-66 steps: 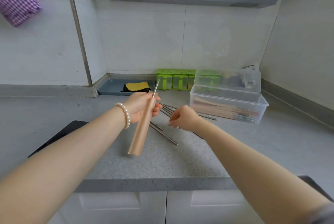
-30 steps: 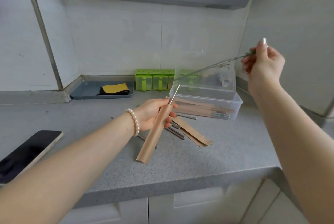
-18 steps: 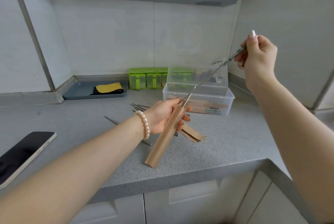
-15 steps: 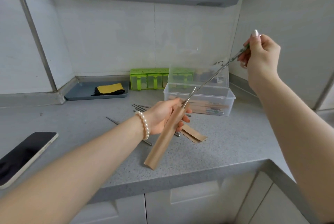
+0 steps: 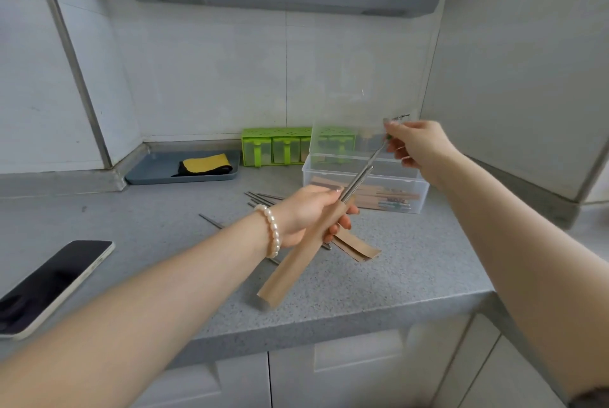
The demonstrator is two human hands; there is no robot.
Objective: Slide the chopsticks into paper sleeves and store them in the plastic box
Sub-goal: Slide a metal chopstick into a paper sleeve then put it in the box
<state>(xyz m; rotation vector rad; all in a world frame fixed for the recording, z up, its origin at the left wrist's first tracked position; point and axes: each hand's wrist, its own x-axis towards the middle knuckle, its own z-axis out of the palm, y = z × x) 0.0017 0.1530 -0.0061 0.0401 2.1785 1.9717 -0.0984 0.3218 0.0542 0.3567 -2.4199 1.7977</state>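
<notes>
Left hand: the left hand (image 5: 304,214) is raised above the table (image 5: 412,262), its fingers curled round the upper end of a brown paper sleeve (image 5: 301,251); a pearl bracelet (image 5: 273,230) sits on the wrist.
Paper sleeve: tilted, open mouth up by the thumb, lower end down near the table's front edge.
Right hand: the right hand (image 5: 417,145) pinches the top end of a metal chopstick (image 5: 361,178) between thumb and fingers, up in front of the box.
Metal chopstick: slants down to the left, its lower end at or just inside the sleeve's mouth; how deep it goes cannot be told.
Plastic box (image 5: 365,185): clear, lid standing open behind it, at the back right of the table; sleeved chopsticks lie inside.
Loose chopsticks (image 5: 262,198): several bare metal ones lie on the table just behind the left hand.
Spare sleeves (image 5: 357,248): flat brown ones on the table under the left hand's fingers.
Other things: a dark phone (image 5: 49,282) at the left edge; a grey tray (image 5: 148,173) with a yellow and black cloth (image 5: 206,164); a green seasoning rack (image 5: 275,150) against the wall.
</notes>
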